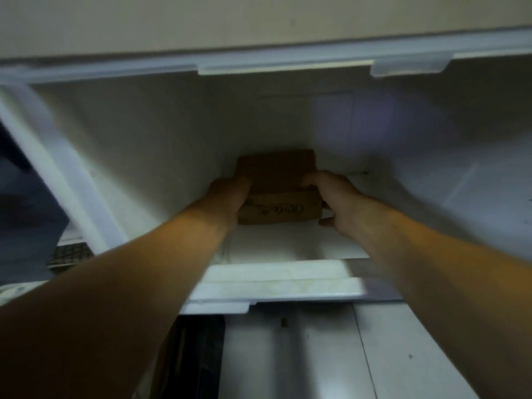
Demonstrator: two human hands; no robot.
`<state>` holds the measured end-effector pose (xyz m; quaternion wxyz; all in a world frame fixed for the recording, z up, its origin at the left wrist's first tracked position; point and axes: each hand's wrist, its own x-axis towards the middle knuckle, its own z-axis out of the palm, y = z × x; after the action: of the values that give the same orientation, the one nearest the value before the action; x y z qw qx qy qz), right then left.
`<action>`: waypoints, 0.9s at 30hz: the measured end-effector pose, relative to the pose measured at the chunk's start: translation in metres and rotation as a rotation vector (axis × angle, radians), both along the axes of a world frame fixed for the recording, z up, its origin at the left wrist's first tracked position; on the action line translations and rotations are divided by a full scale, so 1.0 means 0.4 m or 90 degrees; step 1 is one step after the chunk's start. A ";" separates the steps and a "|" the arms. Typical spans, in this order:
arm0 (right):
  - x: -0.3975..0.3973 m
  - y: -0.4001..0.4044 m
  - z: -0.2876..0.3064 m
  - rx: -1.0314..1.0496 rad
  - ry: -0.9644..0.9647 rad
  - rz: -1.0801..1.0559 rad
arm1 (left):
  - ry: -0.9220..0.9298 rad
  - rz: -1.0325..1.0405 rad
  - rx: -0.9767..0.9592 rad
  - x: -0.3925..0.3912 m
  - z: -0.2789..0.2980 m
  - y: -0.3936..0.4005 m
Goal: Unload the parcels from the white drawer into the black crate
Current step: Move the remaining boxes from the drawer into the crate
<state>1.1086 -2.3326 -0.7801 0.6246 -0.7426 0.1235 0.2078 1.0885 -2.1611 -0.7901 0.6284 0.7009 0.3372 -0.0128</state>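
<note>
Reaching deep into the white drawer (pixel 138 145), nearly bare inside. Brown parcel (pixel 277 187) dead centre, not yet lifted out. Left hand (pixel 230 197) clasping its nine o'clock edge, right hand (pixel 335 198) its three o'clock edge. Black crate unseen; transfer pending.

A brown cardboard parcel (pixel 277 180) with dark handwriting on its near face sits deep inside the open white drawer (pixel 144 133), near its back wall. A flat white parcel (pixel 276 243) lies under it, toward the drawer's front edge.
</note>
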 end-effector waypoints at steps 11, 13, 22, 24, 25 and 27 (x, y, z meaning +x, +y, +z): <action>-0.242 -0.068 0.206 0.072 -0.115 -0.134 | -0.133 0.053 -0.134 -0.210 0.173 -0.088; -0.309 -0.093 0.254 0.088 -0.156 -0.167 | -0.145 0.017 -0.166 -0.281 0.214 -0.101; -0.651 -0.114 0.400 0.116 -0.248 -0.251 | -0.237 0.006 -0.246 -0.590 0.339 -0.119; -0.720 -0.106 0.408 0.123 -0.239 -0.249 | -0.231 0.012 -0.241 -0.661 0.344 -0.099; -0.753 -0.099 0.412 0.135 -0.231 -0.248 | -0.228 0.020 -0.237 -0.694 0.346 -0.088; -0.811 -0.079 0.417 0.158 -0.211 -0.248 | -0.228 0.031 -0.229 -0.755 0.352 -0.064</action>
<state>0.7843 -2.3642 -0.6131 0.7508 -0.6462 0.1337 -0.0272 0.7866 -2.1866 -0.6492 0.7927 0.5608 0.2293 0.0671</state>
